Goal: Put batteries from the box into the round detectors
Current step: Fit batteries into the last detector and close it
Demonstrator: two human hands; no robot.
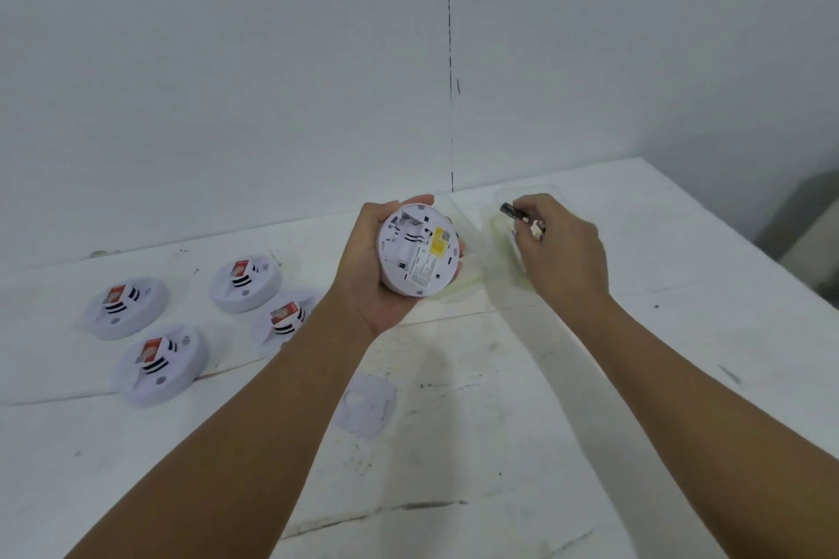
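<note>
My left hand [372,268] grips a round white detector [417,247] above the table, its back turned up toward me, showing an open battery bay and a yellow label. My right hand [558,250] pinches a small dark battery [513,211] between thumb and fingers, just right of the detector and apart from it. Under that hand lies a clear plastic box [504,250], hard to make out; its contents are hidden.
Several more round white detectors [159,363] with red tags lie on the white table [499,445] at the left. A flat white cover piece [365,404] lies between my forearms. The wall stands close behind; the table's right edge drops off.
</note>
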